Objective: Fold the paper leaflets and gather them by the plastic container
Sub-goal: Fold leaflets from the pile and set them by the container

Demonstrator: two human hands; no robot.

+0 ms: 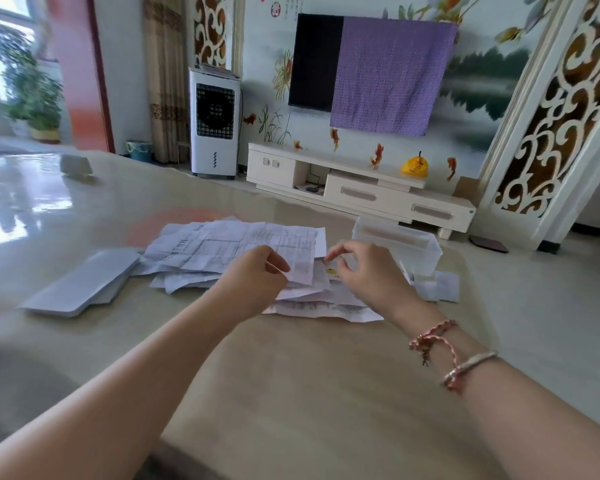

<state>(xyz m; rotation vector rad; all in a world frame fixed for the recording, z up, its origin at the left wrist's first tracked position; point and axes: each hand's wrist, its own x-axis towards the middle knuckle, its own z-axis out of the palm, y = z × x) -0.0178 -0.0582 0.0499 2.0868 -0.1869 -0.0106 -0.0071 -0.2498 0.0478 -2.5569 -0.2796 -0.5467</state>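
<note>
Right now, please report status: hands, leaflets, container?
Left hand pinches top leaflet. Right hand curled over pile of leaflets, grip unclear. Plastic container right of pile, folded papers beside it. Nothing blocking.

Cloth-draped television (316, 60), white cabinet (361, 188), air cooler (213, 123)

Single head-worn wide-angle view, aimed forward and down across the table (291, 375). Both forearms enter from 6 o'clock; the papers (229, 244) are seen near centre, close by, the TV wall (482, 81) far at 12 o'clock.
</note>
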